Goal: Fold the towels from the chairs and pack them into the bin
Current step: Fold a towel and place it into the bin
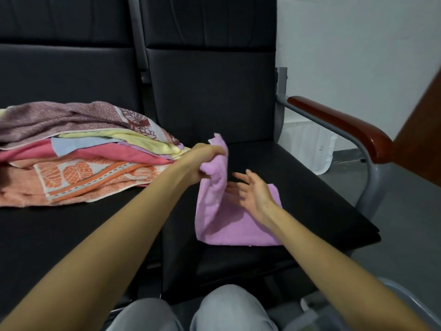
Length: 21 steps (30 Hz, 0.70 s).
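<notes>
The left hand grips the raised upper end of a lilac terry towel. Its fingers are clenched round a bunch of the cloth, so this end stands up off the seat. The rest of the lilac terry towel lies flat on the seat of the right-hand black padded chair, near the seat's front edge.

The right hand is above the flat part of the towel with its palm turned towards the left hand. Its fingers are spread and released, grasping nothing. Whether the fingertips touch the hanging cloth cannot be told.

A loose pile of towels lies on the seat of the left-hand black padded chair, just beside the left hand. A mauve patterned towel is on top, with pale yellow, light blue and pink ones beneath it, and an orange leaf-print towel at the bottom.

A red-brown wooden armrest on a grey metal tube runs along the far side of the right-hand chair. Under it, a white plastic bin stands on the grey floor by the pale wall, well apart from the lilac towel. The person's knees, in light grey trousers, show at the bottom edge.
</notes>
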Tool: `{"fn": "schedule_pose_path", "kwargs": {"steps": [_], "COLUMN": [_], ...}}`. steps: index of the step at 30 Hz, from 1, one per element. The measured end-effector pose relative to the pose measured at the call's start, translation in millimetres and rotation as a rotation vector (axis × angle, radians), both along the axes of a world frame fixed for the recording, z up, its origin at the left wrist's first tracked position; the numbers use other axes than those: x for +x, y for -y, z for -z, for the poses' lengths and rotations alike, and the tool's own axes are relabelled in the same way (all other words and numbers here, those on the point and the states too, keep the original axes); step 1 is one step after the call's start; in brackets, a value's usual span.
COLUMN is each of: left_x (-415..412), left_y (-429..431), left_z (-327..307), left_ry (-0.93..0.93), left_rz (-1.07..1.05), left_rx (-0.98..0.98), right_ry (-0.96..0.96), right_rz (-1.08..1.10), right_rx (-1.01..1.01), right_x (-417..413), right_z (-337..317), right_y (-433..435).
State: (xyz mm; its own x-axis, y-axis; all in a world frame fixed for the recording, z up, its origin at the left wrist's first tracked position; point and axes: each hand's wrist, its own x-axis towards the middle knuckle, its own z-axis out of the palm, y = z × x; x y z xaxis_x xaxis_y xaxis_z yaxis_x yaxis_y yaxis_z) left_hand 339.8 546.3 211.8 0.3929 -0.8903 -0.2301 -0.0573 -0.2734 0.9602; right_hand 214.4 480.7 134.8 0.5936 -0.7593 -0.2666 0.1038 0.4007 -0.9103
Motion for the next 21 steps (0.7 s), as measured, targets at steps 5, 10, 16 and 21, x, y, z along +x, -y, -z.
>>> {"fn": "schedule_pose_path", "kwargs": {"steps": [5, 10, 16, 21], "left_x": [-72.1, -65.5, -41.2, -50.2], "left_y": [23.6, 28.0, 21.7, 6.4], "left_z": [36.9, 53.3, 84.2, 127.0], "left_ry": [0.11, 0.027, 0.725, 1.089], "left_rz": [0.251, 0.003, -0.027, 0.255], "left_rx": [0.155, 0.097, 0.002, 0.202], "right_ry": [-0.319, -0.708, -1.001, -1.212], "right_rz": [0.071, 0.034, -0.012, 0.004], "right_rx": [-0.002, -0.321, -0.674, -1.039], "right_x": [-55.5, -60.6, -56.5, -63.2], "right_z": [2.7, 10.3, 13.7, 34.5], "right_y": [34.1, 40.0, 43.0, 26.3]}}
